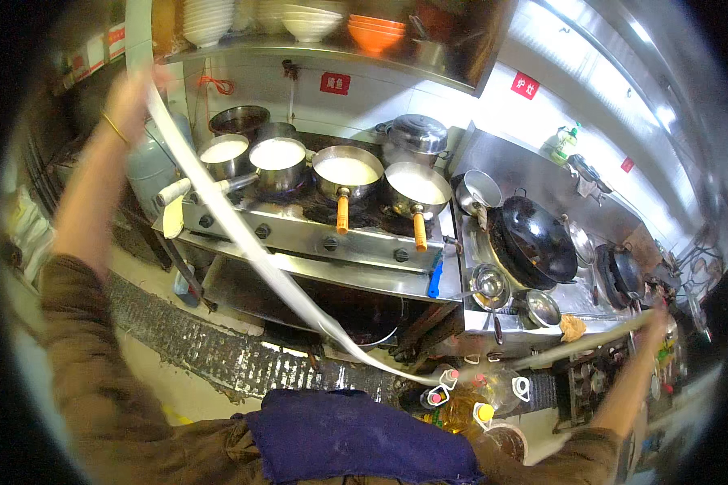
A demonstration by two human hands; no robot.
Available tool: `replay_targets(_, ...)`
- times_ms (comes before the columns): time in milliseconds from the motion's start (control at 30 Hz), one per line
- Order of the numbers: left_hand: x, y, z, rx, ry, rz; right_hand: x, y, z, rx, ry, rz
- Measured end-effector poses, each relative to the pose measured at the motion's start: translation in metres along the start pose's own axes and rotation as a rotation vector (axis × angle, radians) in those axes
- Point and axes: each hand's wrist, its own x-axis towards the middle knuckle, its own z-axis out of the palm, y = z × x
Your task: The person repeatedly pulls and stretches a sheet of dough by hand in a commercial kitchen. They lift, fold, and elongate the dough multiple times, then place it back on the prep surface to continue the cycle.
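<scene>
A long pale strip (242, 242), which looks like stretched dough, hangs in a deep sagging curve across the view. Its left part passes through my left hand (139, 88), raised high at the upper left and blurred, with the fingers closed around it. Far out on the right, my right hand (660, 312) grips the other end, also blurred. The strip's low point passes in front of several plastic bottles (461, 409). Beyond it, saucepans of whitish liquid, one of them a pan (349, 188) with a wooden handle, stand on a gas range (364, 235).
A black wok (537, 242) and metal ladles (490, 282) lie on the steel counter at right. A blue-handled tool (436, 279) hangs at the range's corner. Overhead, a shelf (267, 50) carries stacked bowls (376, 33). A gas cylinder (151, 163) stands at left. Below runs a floor grating (206, 339).
</scene>
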Motion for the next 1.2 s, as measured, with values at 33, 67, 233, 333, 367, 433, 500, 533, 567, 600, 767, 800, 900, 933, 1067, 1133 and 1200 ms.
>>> replay_targets(33,0.043,0.049,-0.039,0.058,-0.038,0.313,0.010,-0.061,-0.007,-0.062,-0.021,-0.103)
replay_targets(67,0.083,0.092,-0.079,0.098,-0.108,0.387,0.018,-0.119,-0.017,-0.165,0.007,-0.213)
replay_targets(233,0.091,0.049,-0.105,-0.166,0.184,0.014,0.012,-0.182,-0.063,-0.410,0.166,-0.181)
replay_targets(333,0.014,-0.075,-0.013,-0.649,0.245,-0.509,-0.012,-0.027,-0.066,-0.084,0.098,0.234)
replay_targets(367,-0.013,-0.100,0.013,-0.690,0.133,-0.685,-0.022,0.027,-0.063,0.085,0.123,0.338)
replay_targets(433,-0.044,-0.101,0.044,-0.786,0.140,-0.664,-0.041,0.100,-0.054,0.167,0.464,0.348)
replay_targets(500,-0.059,-0.053,0.046,-0.627,-0.068,-0.437,-0.052,0.100,-0.052,-0.081,0.562,-0.009)
replay_targets(533,-0.070,-0.025,0.044,-0.582,-0.259,-0.337,-0.052,0.081,-0.049,-0.179,0.358,-0.203)
replay_targets(567,-0.082,-0.001,0.047,-0.528,-0.294,-0.395,-0.062,0.060,-0.050,-0.234,0.409,-0.262)
replay_targets(600,-0.097,0.018,0.052,-0.487,-0.361,-0.395,-0.068,0.036,-0.048,-0.248,0.344,-0.222)
replay_targets(767,-0.175,-0.001,0.147,-0.509,-0.534,-0.645,-0.129,0.007,-0.001,-0.187,0.273,0.188)
replay_targets(800,-0.184,-0.014,0.169,-0.550,-0.525,-0.718,-0.142,0.011,0.020,-0.132,0.110,0.198)
replay_targets(900,-0.207,-0.039,0.222,-0.675,-0.629,-0.902,-0.190,0.015,0.092,0.032,0.014,0.287)
replay_targets(933,-0.215,-0.039,0.233,-0.804,-0.703,-0.967,-0.209,0.015,0.118,0.069,0.001,0.334)
replay_targets(1067,-0.263,-0.015,0.270,-0.722,-1.071,-0.736,-0.292,0.030,0.223,-0.089,-0.297,0.580)
replay_targets(1133,-0.286,0.002,0.285,-0.321,-1.197,-0.139,-0.323,0.054,0.274,-0.321,-0.576,0.441)
replay_targets(1200,-0.298,0.018,0.292,-0.032,-1.191,0.357,-0.343,0.078,0.316,-0.371,-0.850,0.236)
